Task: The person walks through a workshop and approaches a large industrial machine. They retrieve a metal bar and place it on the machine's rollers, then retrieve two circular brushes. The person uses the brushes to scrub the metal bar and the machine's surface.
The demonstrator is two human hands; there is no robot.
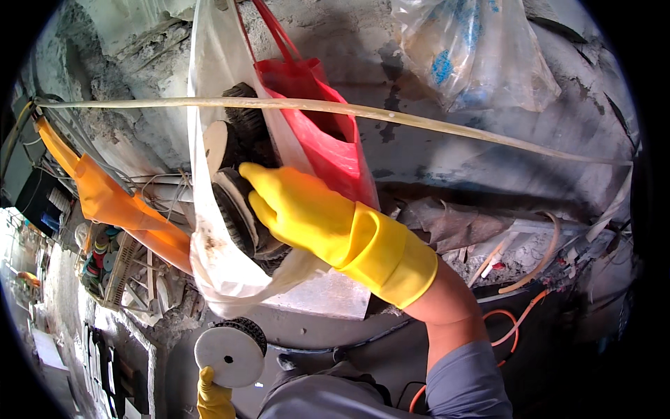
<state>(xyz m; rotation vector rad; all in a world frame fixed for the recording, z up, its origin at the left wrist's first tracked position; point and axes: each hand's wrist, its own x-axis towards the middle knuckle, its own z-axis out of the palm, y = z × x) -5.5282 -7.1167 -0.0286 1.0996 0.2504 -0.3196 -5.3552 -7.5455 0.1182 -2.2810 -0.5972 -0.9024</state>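
My left hand (214, 398), in a yellow rubber glove, is closed on the edge of a round disc brush (230, 355) with a pale flat backing, a small centre hole and dark bristles. A white plastic bag (216, 276) hangs open in front of me, holding several similar dark-bristled discs, one of them a round brush (246, 119) near the top. Inside the bag's mouth is my right hand (300, 206), gloved in yellow too. Its fingers and thumb close around the rim of another disc brush (236, 206); part of the fingertips is hidden.
A pale hose (419, 117) stretches across the bags. Beside the white bag hang a red bag (324, 115) and an orange glove (115, 199). A clear plastic bag (481, 59) hangs at upper right. An orange hose (513, 342) and a crate (120, 269) lie lower down.
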